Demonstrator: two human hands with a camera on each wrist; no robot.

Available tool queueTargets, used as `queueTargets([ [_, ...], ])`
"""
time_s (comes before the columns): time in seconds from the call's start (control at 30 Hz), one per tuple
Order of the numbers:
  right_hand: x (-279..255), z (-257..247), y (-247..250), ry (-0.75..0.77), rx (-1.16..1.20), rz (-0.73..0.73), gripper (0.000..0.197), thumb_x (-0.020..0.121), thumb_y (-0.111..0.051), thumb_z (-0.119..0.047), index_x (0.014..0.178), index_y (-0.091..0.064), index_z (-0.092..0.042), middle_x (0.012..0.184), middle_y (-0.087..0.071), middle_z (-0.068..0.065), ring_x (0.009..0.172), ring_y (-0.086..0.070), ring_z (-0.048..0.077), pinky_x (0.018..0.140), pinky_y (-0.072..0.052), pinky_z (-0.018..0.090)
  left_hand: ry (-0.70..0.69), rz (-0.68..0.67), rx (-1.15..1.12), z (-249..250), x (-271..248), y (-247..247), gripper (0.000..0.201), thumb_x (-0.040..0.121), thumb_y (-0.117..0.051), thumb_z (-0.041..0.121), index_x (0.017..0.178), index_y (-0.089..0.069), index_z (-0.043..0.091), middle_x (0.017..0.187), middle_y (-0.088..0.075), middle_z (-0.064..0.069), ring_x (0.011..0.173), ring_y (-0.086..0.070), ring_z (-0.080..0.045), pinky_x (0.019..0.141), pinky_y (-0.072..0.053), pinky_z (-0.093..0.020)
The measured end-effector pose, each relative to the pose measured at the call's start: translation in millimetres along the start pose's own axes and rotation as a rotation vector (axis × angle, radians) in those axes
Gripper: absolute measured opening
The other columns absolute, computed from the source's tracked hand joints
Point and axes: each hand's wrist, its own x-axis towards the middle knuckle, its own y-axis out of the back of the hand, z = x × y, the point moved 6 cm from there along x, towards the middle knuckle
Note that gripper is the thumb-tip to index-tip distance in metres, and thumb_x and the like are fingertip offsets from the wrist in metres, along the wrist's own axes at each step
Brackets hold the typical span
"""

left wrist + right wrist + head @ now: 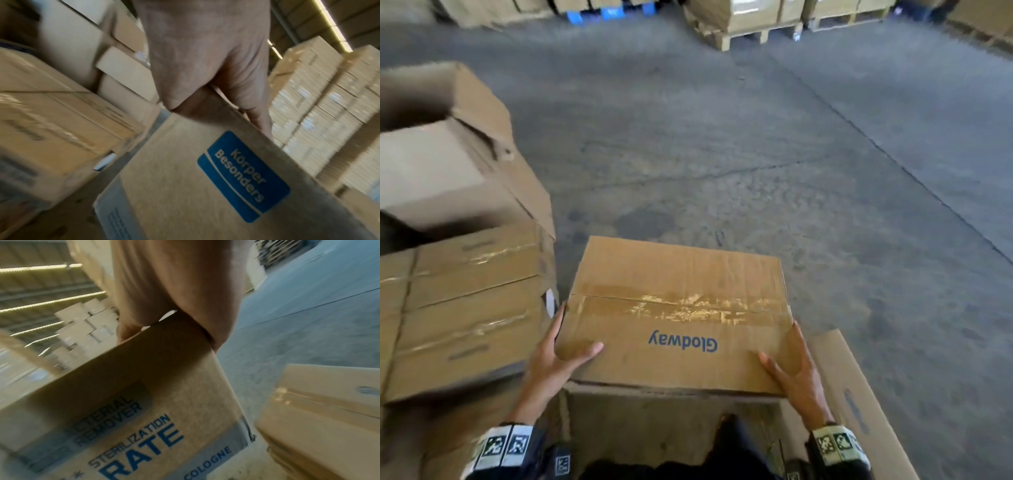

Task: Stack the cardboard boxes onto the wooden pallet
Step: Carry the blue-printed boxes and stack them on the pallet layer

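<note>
I hold a brown cardboard box (678,308) printed "Glodway", its top seam taped, above the floor in front of me. My left hand (558,353) grips its near left corner, thumb on the top face and fingers down the side. My right hand (791,359) grips the near right corner the same way. The left wrist view shows the left hand (205,56) wrapped over the box (185,186) edge above a blue label. In the right wrist view the right hand (174,288) clasps the box (154,394) edge. No wooden pallet shows near me.
Taped cardboard boxes (465,308) are stacked at my left, with an open box (441,154) behind them. Another box (859,394) lies low at my right. Grey concrete floor (756,154) stretches ahead. Far off stand loaded pallets (763,31).
</note>
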Motion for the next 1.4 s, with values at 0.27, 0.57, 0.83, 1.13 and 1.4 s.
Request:
queueTargets([
  [0.27,6.1,-67.1,-162.5,0.081,-0.353,-0.309,0.102,0.077,-0.077,-0.056,0.158,-0.015,-0.042,0.145,-0.053,0.004,0.126,-0.055,0.027,0.108,-0.04,0.044,0.249,0.208,0.005,-139.6,-47.3,125.2,0.122,0.062,-0.083,0.06,0.158,-0.013,0.034,0.152,-0.038,-0.011,0.133,-0.044,-0.035,0.106,-0.039,-0.053],
  [0.57,-48.5,-31.3,-333.5,-0.057,-0.468,-0.393,0.117,0.053,-0.068,-0.09,0.153,-0.02,-0.051,0.134,-0.062,-0.005,0.116,-0.063,0.021,0.106,-0.048,0.048,0.403,0.155,-0.041,-283.0,-41.3,252.4,0.128,0.054,-0.081,0.071,0.158,-0.015,0.033,0.149,-0.043,-0.009,0.124,-0.05,-0.028,0.103,-0.044,-0.047],
  [0.83,-83.3,13.9,-450.1,-0.187,-0.581,-0.424,0.097,0.069,-0.076,-0.068,0.151,-0.029,-0.047,0.133,-0.063,-0.003,0.115,-0.063,0.022,0.107,-0.045,0.047,0.584,0.045,-0.076,-419.7,-23.8,321.5,0.146,0.03,-0.071,0.09,0.157,-0.016,0.04,0.151,-0.042,-0.005,0.13,-0.049,-0.029,0.106,-0.046,-0.048],
  [1.13,-72.4,65.0,-554.4,-0.205,-0.635,-0.459,0.104,0.062,-0.072,-0.081,0.15,-0.024,-0.052,0.139,-0.058,-0.008,0.125,-0.059,0.024,0.108,-0.044,0.054,0.686,0.115,-0.058,-528.6,9.7,356.8,0.116,0.059,-0.077,0.073,0.155,-0.021,0.041,0.152,-0.042,-0.005,0.134,-0.046,-0.03,0.111,-0.04,-0.049],
  [1.4,-89.4,95.8,-630.4,-0.004,-0.668,-0.351,0.11,0.071,-0.073,-0.072,0.156,-0.006,-0.05,0.156,-0.042,-0.002,0.13,-0.052,0.024,0.11,-0.041,0.043,0.482,0.336,0.091,-584.8,31.3,385.3,0.08,0.09,-0.065,0.042,0.156,-0.02,0.039,0.15,-0.044,0.0,0.125,-0.043,-0.012,0.106,-0.037,-0.031],
])
